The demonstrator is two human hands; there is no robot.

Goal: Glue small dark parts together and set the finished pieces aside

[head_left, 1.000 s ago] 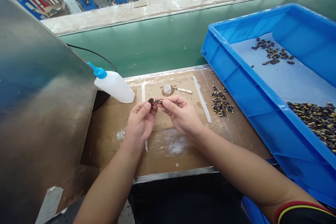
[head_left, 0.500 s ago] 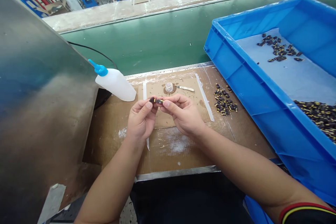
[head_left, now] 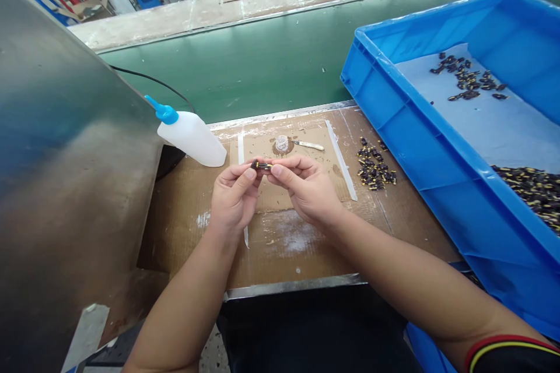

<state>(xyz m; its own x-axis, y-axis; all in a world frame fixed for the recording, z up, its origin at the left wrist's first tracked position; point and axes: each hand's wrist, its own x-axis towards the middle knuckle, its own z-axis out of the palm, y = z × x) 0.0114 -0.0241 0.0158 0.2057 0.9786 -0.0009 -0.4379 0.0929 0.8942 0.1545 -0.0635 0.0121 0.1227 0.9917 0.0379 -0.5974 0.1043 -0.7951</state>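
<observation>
Between my two hands is a small black-and-yellow piece (head_left: 263,166), too small to name for certain. My left hand (head_left: 236,192) pinches its dark, wider end between thumb and fingers. The other end is pinched by my right hand (head_left: 308,187). Both hands are above a taped cardboard sheet (head_left: 280,201). Just beyond the fingers stand a small clear cup (head_left: 282,143) on a wet-looking dark patch and a knife-like tool with a pale handle (head_left: 311,145). A pile of similar black-and-yellow pieces (head_left: 376,169) lies right of the sheet.
A large blue crate (head_left: 420,140) at the right holds many similar pieces and a pale liner. On the left, a white squeeze bottle with a blue nozzle (head_left: 192,137) stands by a metal panel (head_left: 65,157). A green wall (head_left: 245,73) rises behind the work surface.
The left-hand end of the piece has turned slightly, showing a little yellow on it. Both hands keep their pinch in nearly the same place; the view has shifted slightly.
</observation>
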